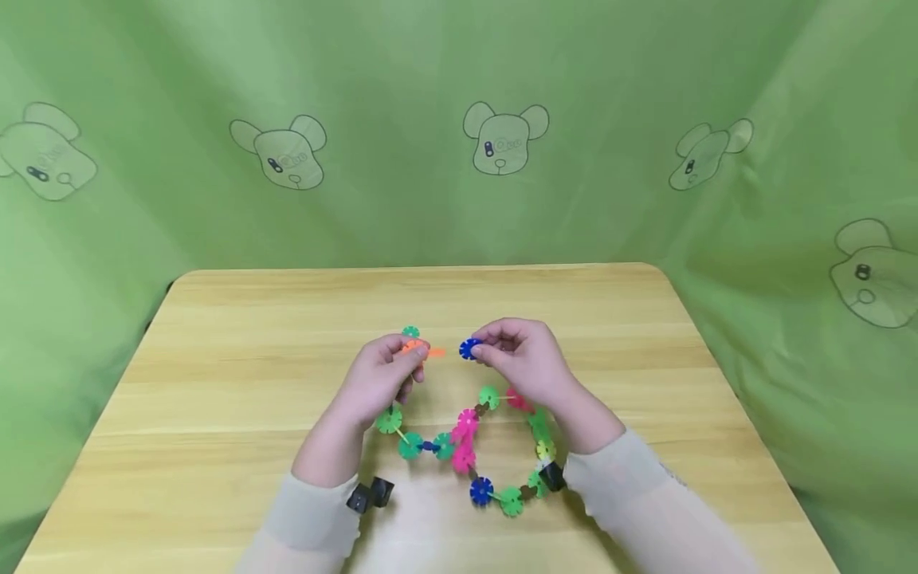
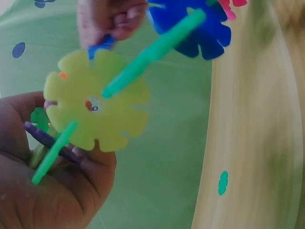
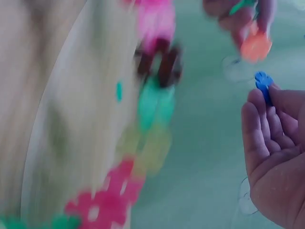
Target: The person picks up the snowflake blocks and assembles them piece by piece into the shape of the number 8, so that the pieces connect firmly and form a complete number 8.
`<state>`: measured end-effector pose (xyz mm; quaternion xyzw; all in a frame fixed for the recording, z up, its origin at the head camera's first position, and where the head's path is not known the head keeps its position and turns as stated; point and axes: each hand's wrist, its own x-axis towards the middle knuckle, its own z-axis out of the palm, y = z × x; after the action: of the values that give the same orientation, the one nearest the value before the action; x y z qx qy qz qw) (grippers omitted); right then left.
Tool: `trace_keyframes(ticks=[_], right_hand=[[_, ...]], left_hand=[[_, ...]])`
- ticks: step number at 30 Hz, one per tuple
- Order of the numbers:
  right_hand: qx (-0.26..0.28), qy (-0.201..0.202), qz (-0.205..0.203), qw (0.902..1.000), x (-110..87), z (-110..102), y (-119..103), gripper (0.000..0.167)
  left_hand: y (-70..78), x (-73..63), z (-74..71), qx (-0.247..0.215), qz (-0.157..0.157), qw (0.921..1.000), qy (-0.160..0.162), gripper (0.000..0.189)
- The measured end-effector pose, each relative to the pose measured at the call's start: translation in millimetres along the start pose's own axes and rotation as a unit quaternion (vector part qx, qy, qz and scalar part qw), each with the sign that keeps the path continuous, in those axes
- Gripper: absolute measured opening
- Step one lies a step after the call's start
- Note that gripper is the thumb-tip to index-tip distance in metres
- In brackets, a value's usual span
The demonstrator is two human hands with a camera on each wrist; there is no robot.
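Observation:
My left hand (image 1: 382, 381) pinches an orange notched plastic disc (image 1: 414, 346), the end of a linked chain of discs, with another orange disc seen edge-on pointing right. In the left wrist view, a yellow disc (image 2: 121, 114) and green ones of the chain pass in front of the palm. My right hand (image 1: 527, 357) pinches a blue notched disc (image 1: 469, 348) between thumb and fingers. A small gap separates the blue disc from the orange end in the head view. The chain's pink discs (image 1: 464, 434) join a ring of green, brown, blue and yellow discs below the hands.
A loose green disc (image 1: 410, 332) lies on the wooden table (image 1: 215, 383) beyond my left hand. Black wrist-mounted blocks (image 1: 370, 495) sit at the sleeve cuffs. A green curtain (image 1: 402, 199) with bear-head drawings hangs behind the table and along its sides.

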<state>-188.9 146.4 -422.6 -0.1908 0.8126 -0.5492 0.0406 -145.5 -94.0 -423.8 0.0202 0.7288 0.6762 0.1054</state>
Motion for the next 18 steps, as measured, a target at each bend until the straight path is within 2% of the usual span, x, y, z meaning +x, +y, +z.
trace_keyframes(ticks=[3, 8, 14, 18], right_hand=[[0.036, 0.020, -0.023, 0.9989, -7.5, 7.1, -13.2, 0.008], [0.057, 0.030, -0.043, 0.9970, -13.0, 9.1, -18.3, 0.009], [0.082, 0.032, -0.053, 0.9947, -18.7, 10.3, -24.9, 0.010], [0.092, 0.042, -0.056, 0.9933, -22.6, 12.4, -28.9, 0.010]], left_hand=[[1.9, -1.4, -0.2, -0.005, 0.021, 0.9997, -0.011, 0.017], [3.9, -2.8, 1.2, 0.000, 0.040, 0.9987, -0.031, 0.024], [8.2, -6.5, 1.7, 0.000, 0.073, 0.9960, -0.052, 0.024], [10.9, -8.8, 2.0, -0.006, 0.082, 0.9948, -0.059, 0.021]])
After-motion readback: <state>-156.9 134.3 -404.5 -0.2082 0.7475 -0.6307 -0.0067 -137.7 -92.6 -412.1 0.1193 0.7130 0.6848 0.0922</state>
